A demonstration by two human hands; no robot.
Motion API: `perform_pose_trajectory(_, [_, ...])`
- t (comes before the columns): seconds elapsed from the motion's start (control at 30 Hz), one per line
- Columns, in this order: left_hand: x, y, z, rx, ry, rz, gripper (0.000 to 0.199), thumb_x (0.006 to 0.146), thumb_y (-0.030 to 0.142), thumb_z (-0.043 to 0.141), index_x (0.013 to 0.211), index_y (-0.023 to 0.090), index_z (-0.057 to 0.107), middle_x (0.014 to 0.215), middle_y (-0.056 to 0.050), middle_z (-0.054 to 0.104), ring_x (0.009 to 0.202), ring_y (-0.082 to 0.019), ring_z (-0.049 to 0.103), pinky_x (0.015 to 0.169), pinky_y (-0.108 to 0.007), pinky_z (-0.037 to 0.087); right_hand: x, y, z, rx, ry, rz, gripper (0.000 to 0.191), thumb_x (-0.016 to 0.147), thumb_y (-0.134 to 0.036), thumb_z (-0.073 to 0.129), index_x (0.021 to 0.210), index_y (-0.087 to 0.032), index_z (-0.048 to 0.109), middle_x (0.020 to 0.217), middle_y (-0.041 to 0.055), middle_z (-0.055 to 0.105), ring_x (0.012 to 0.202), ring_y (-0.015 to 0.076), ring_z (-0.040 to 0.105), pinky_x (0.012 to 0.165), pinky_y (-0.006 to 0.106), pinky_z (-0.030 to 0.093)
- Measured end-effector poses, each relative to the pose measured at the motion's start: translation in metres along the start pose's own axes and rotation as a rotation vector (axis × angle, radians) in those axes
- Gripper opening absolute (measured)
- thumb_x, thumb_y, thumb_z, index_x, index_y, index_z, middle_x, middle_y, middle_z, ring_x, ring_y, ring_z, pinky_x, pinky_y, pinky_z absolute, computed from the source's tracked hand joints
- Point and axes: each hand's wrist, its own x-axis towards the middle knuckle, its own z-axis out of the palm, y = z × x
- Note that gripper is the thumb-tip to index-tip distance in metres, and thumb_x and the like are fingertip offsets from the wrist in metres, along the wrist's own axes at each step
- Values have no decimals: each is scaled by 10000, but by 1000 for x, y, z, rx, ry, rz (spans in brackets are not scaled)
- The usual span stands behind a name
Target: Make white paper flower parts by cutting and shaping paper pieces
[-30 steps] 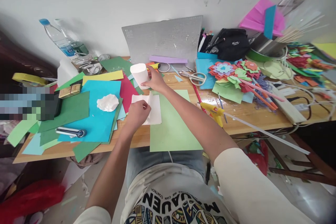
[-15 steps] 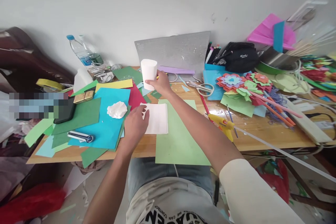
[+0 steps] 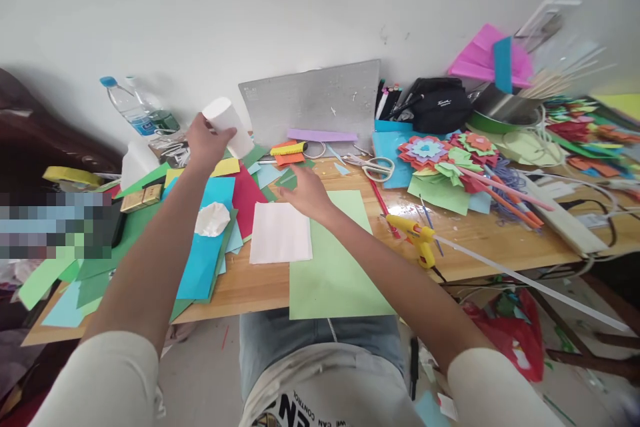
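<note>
Over table (image 3: pixel 250 287), left hand (image 3: pixel 206 141), grip around white roll (image 3: pixel 234 127); right hand (image 3: pixel 309 195), grip wide, near green paper (image 3: pixel 333 280)

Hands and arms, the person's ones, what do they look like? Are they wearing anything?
Loose, plain off-white cloth sleeves, the left and the right, end near the elbows. Below them, the left hand and right hand are bare: no gloves, rings, watch or bracelet show.
</note>
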Motion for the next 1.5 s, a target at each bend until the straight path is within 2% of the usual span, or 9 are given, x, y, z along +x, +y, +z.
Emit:
perform_pose_trajectory(0.1, [42,-13,19,172,82,-37,473,705,337,773,1054,123,536,1110,-70,655,1124,-252,601,963,-452,447,-38,5,-17,-64,-99,31,519,878,-374,597,1340,-142,544,1313,169,593,1229,295,557,1011,409,444])
perform_pose_trajectory(0.2, [61,-27,37,234,89,-124,471,667,255,794,1037,144,523,1202,-121,645,1176,-304,583,996,-468,440,-71,8,-30,-170,-162,101,450,896,-392,570,1289,-173,570,1283,162,603,1212,308,562,959,409,463])
perform_pose_trajectory(0.4, [59,-45,58,174,48,-246,527,744,216,752,1176,131,463,1258,-130,628,1177,-264,588,1013,-426,429,-110,25,-32,-307,-262,193,361,918,-429,540,1181,-192,614,1139,150,642,1116,323,599,861,403,479])
perform_pose_trajectory(0.6, [67,-36,64,164,64,-242,430,903,243,629,1233,80,407,1300,-98,572,1193,-169,543,990,-340,401,-123,43,-27,-287,-251,183,394,934,-410,532,1266,-208,597,1235,133,630,1207,289,563,936,368,453])
perform_pose_trajectory(0.73, [70,-32,70,154,56,-247,535,912,310,640,1276,61,339,1276,-66,558,1124,-108,510,970,-292,387,-125,45,-26,-270,-234,180,413,934,-407,537,1289,-203,592,1248,125,627,1223,282,551,971,367,441])
perform_pose_trajectory(0.97, [52,-39,79,142,-39,-316,610,881,302,695,1276,54,301,1304,-99,532,1074,-78,487,977,-290,393,-118,45,-23,-270,-249,194,359,922,-404,553,1208,-206,642,1232,133,625,1166,303,570,914,385,462])
perform_pose_trajectory(1.3, [43,-35,62,175,-77,-293,791,868,215,684,1457,19,195,1378,-117,489,1257,-167,497,1027,-334,393,-95,45,-12,-238,-203,227,352,926,-234,476,1201,-179,690,1199,149,624,1144,320,530,892,389,454])
perform_pose_trajectory(1.43, [-3,-22,40,237,-1,-89,716,801,172,703,1423,82,360,1423,-134,482,1343,-246,445,1079,-380,389,-88,46,-7,-224,-200,221,308,924,-244,471,1078,-187,731,1103,146,648,1087,316,555,858,380,451])
perform_pose_trajectory(1.5, [-48,-12,22,226,-37,42,565,809,187,670,1338,155,474,1393,-130,518,1180,-239,571,989,-376,467,-86,46,-5,-225,-201,211,316,922,-217,448,1043,-191,739,1044,141,660,1051,307,571,839,373,446])
